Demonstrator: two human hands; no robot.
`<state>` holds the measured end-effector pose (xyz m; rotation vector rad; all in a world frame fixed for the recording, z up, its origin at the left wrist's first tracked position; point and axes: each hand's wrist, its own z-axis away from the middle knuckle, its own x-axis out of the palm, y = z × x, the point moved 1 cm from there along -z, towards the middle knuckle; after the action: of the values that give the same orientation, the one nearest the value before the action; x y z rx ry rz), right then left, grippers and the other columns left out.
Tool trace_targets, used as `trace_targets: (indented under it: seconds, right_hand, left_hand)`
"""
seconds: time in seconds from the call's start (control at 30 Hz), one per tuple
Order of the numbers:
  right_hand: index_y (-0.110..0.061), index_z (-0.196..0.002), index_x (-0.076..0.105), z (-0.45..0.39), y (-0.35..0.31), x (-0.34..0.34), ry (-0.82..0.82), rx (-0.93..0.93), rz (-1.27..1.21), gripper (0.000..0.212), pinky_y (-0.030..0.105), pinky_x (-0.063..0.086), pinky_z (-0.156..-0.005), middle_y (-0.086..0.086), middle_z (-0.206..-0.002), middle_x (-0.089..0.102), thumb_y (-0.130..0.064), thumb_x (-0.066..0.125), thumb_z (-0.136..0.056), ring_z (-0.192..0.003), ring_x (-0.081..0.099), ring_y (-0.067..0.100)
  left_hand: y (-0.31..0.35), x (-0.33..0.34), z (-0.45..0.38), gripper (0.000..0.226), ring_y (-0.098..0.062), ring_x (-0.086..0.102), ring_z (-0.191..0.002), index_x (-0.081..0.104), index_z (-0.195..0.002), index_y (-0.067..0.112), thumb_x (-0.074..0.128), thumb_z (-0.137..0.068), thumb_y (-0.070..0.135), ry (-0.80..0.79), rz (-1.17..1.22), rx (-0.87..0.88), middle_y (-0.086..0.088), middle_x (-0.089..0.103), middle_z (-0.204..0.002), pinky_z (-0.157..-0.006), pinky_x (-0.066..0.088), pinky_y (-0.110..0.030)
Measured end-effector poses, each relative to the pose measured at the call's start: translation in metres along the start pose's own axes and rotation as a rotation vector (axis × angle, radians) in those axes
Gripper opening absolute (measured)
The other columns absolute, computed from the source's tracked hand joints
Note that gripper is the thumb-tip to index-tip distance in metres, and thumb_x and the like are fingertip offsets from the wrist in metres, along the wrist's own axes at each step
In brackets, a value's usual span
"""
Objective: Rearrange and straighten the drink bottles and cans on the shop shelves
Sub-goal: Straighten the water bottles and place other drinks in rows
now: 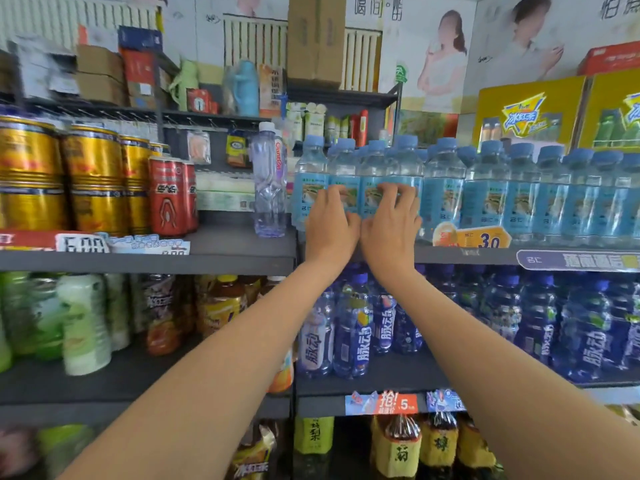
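Left hand [330, 226] and right hand [390, 226] side by side, fingers curled onto front water bottles [372, 188] on upper shelf [242, 261]; we push evenly (labels forward), keeping row flush with edge; avoid toppling neighbours.

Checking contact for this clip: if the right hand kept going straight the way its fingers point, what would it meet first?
The right hand already has its fingers on a light-blue water bottle in the front row; pushing on would likely press that bottle into the rows behind, though depth is unclear.
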<state>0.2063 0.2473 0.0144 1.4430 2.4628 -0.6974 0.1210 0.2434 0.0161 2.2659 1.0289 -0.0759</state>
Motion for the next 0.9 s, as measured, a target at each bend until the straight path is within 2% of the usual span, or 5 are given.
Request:
trace_targets:
  seconds: [0.13,0.27,0.47,0.73,0.9]
  right_hand:
    - [-0.001,-0.121,0.048,0.024,-0.076,0.025,0.015,-0.128,-0.157,0.044,0.041,0.038,-0.081,0.02,-0.122,0.046,-0.003,0.044,-0.077,-0.109,0.047,0.036]
    - [-0.001,-0.108,0.056,0.08,-0.165,0.057,-0.063,-0.233,-0.301,0.053,0.04,0.045,-0.067,0.019,-0.103,0.056,-0.02,0.028,-0.067,-0.089,0.056,0.037]
    - [-0.007,-0.106,0.053,0.187,-0.293,0.108,-0.227,-0.536,-0.214,0.055,0.038,0.051,-0.069,0.016,-0.104,0.059,-0.013,0.074,-0.055,-0.086,0.06,0.034]
    - [-0.011,-0.101,0.061,0.27,-0.461,0.157,-0.428,-0.596,-0.132,0.058,0.032,0.051,-0.067,0.013,-0.103,0.064,-0.018,0.079,-0.046,-0.088,0.063,0.03]
    - [-0.011,-0.103,0.067,0.277,-0.533,0.205,-0.53,-0.61,-0.137,0.064,0.036,0.054,-0.069,0.015,-0.104,0.066,-0.022,0.085,-0.043,-0.092,0.065,0.031]
  left_hand:
    - [-0.048,-0.07,0.023,0.025,-0.025,0.054,-0.103,0.05,-0.108,0.008,0.05,-0.083,0.003,0.163,-0.038,-0.058,-0.005,0.053,-0.11,-0.092,0.042,-0.042]
    - [-0.105,-0.16,0.065,0.026,-0.025,0.054,-0.097,0.05,-0.105,0.009,0.051,-0.082,0.0,0.271,-0.119,-0.111,0.001,0.05,-0.102,-0.088,0.044,-0.041]
    - [-0.205,-0.312,0.128,0.023,-0.026,0.055,-0.097,0.05,-0.105,0.008,0.053,-0.084,0.001,0.341,-0.263,-0.391,-0.008,0.056,-0.105,-0.087,0.045,-0.037]
    - [-0.309,-0.472,0.175,0.026,-0.028,0.056,-0.098,0.046,-0.109,0.008,0.059,-0.087,0.013,0.246,-0.429,-0.638,-0.008,0.056,-0.105,-0.088,0.047,-0.046]
    - [-0.366,-0.537,0.164,0.042,-0.028,0.053,-0.106,0.04,-0.124,0.014,0.06,-0.087,0.018,0.144,-0.51,-0.639,-0.009,0.048,-0.122,-0.088,0.048,-0.048]
